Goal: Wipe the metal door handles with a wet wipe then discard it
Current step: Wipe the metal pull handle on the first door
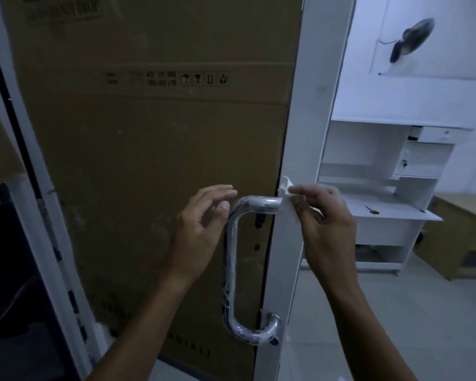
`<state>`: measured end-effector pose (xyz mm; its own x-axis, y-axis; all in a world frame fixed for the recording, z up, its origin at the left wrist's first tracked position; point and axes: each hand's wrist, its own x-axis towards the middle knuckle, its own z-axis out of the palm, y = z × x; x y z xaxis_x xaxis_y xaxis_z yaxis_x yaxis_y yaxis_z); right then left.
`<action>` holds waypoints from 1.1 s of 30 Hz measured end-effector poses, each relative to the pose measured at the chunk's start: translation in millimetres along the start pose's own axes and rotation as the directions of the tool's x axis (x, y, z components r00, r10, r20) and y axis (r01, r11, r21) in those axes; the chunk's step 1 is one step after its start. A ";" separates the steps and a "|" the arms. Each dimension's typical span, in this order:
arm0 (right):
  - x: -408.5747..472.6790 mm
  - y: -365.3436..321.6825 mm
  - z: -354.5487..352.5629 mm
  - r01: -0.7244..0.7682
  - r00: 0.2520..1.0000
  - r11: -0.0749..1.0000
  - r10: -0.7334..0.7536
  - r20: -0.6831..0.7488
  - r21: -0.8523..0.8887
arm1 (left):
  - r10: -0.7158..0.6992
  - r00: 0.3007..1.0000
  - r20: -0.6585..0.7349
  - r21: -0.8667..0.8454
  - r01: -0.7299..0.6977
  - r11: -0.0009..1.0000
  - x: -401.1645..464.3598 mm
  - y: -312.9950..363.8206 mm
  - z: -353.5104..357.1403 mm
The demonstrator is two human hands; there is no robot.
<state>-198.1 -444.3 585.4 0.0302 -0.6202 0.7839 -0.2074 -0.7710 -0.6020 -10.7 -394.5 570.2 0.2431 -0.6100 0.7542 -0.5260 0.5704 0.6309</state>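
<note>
Dim bluish light, brighter at right, soft focus, wide-angle bending at edges

Head view, close, facing door handle (231,270)

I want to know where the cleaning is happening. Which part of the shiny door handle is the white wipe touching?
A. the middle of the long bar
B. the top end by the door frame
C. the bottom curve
B: the right hand pinches the wet wipe at the handle's top end.
</note>
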 end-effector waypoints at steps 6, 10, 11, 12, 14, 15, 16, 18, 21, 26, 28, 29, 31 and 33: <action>12.5 44.8 -2.4 -0.060 0.995 0.989 0.048 -0.091 -0.136 | -0.030 0.999 0.018 0.071 0.028 0.997 -0.4 -24.0 23.6; 19.5 60.3 5.9 0.020 0.998 0.963 -0.035 -0.051 -0.268 | -0.012 1.000 0.029 0.112 0.008 0.994 -0.4 -35.1 32.3; 19.8 62.8 6.6 0.039 0.998 0.954 -0.050 -0.031 -0.297 | -0.004 1.000 0.031 0.123 0.000 0.992 1.2 -37.9 32.5; 19.2 64.7 7.5 0.061 0.998 0.942 -0.065 -0.001 -0.330 | 0.005 0.999 0.032 0.135 -0.009 0.991 2.7 -40.6 31.6; 16.3 66.7 10.0 0.101 0.994 0.920 -0.080 0.069 -0.380 | 0.028 0.999 0.037 0.150 -0.034 0.988 4.7 -44.6 30.4; 14.0 66.6 11.8 0.114 0.992 0.917 -0.081 0.102 -0.381 | 0.040 0.998 0.043 0.159 -0.046 0.986 4.7 -45.9 30.3; 11.2 65.3 14.0 0.128 0.988 0.919 -0.084 0.132 -0.373 | 0.050 0.998 0.050 0.168 -0.057 0.984 4.7 -46.6 30.5; 1.1 62.8 17.2 0.169 0.977 0.913 -0.106 0.183 -0.372 | 0.067 0.996 0.066 0.182 -0.078 0.980 3.8 -46.6 32.1; -16.2 70.1 18.3 0.269 0.954 0.858 -0.176 0.243 -0.437 | 0.092 0.992 0.084 0.188 -0.106 0.976 5.7 -47.6 35.6; -5.7 72.9 19.9 0.215 0.966 0.837 -0.108 0.233 -0.503 | 0.116 0.989 0.092 0.193 -0.132 0.972 7.6 -46.6 40.4; 2.4 68.0 23.0 0.184 0.974 0.831 -0.082 0.211 -0.525 | 0.124 0.988 0.095 0.206 -0.141 0.968 8.7 -46.0 40.2; 3.5 65.0 26.0 0.179 0.975 0.833 -0.080 0.207 -0.524 | 0.126 0.987 0.099 0.215 -0.145 0.966 9.4 -46.0 39.1; -0.9 59.2 33.1 0.202 0.972 0.836 -0.106 0.211 -0.510 | 0.131 0.985 0.110 0.234 -0.154 0.960 10.1 -45.6 37.6; -10.4 54.6 41.2 0.260 0.958 0.811 -0.150 0.244 -0.524 | 0.131 0.984 0.125 0.252 -0.159 0.955 9.6 -44.7 36.6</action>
<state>-169.5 -485.9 538.1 0.2981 -0.5142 0.8042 -0.6729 -0.7107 -0.2049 -14.7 -446.0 542.5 0.0685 -0.5941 0.8015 -0.7460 0.5029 0.4365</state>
